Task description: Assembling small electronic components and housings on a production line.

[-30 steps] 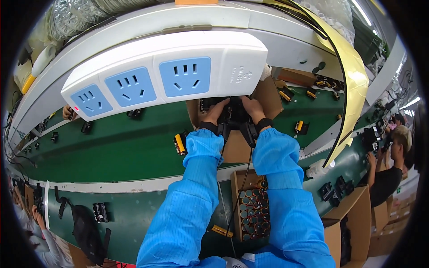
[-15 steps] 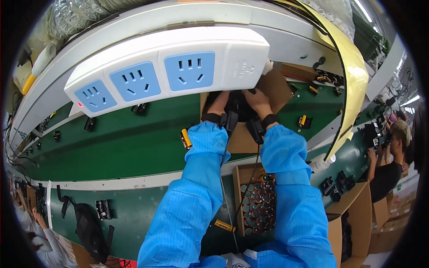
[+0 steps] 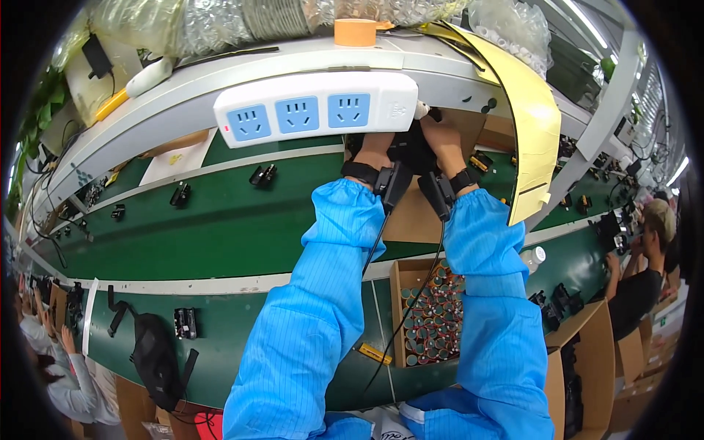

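Note:
Both my arms, in blue sleeves, stretch forward over the green belt into a cardboard box (image 3: 414,218). My left hand (image 3: 376,145) reaches in beneath the power strip, which hides its fingers. My right hand (image 3: 442,139) is at the box's right side, its fingers bent down and mostly out of sight. Dark black material (image 3: 413,152) lies in the box between my hands; I cannot make out its kind or whether either hand grips it. Each wrist wears a black band with a small black device and a cable.
A white power strip (image 3: 315,110) with blue sockets hangs over the belt. A yellow sheet (image 3: 539,147) droops at right. Below stands a tray of cylindrical parts (image 3: 397,315), near a yellow cylinder (image 3: 374,353). A black bag (image 3: 155,359) lies left. A co-worker (image 3: 642,268) sits right.
The view has shifted, so the power strip looks smaller and more of the shelf behind it shows. Both hands remain in the box, the right one slightly higher and farther right in the picture.

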Tool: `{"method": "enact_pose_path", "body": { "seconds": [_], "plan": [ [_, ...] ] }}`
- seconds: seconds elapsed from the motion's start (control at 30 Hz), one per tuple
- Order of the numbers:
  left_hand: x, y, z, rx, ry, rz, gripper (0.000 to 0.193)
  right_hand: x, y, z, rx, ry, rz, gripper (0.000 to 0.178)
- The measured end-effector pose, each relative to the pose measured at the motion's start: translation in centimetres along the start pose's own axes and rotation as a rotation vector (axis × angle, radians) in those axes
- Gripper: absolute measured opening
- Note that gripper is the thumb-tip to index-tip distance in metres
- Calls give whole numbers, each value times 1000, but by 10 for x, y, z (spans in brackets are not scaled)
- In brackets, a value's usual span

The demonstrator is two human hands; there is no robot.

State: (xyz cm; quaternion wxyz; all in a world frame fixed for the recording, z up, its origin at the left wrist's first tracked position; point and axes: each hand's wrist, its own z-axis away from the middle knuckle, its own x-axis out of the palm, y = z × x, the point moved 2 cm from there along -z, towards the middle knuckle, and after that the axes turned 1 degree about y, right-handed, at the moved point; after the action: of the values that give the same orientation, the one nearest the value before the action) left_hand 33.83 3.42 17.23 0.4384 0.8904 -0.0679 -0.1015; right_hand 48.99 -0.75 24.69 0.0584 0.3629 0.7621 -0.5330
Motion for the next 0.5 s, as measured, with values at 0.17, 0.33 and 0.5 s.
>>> {"method": "enact_pose_path", "body": {
  "seconds": [0.17, 0.33, 0.5],
  "plan": [
    [19, 89, 14, 449, 38, -731, 56, -42, -13, -16, -316, 156, 259, 51],
    [8, 123, 41, -319, -36, -357, 73, -62, -66, 48, -286, 44, 106, 52],
    [18, 187, 110, -680, 350, 643, 59, -82, -94, 133, -95, 3, -76, 58]
  ]
}}
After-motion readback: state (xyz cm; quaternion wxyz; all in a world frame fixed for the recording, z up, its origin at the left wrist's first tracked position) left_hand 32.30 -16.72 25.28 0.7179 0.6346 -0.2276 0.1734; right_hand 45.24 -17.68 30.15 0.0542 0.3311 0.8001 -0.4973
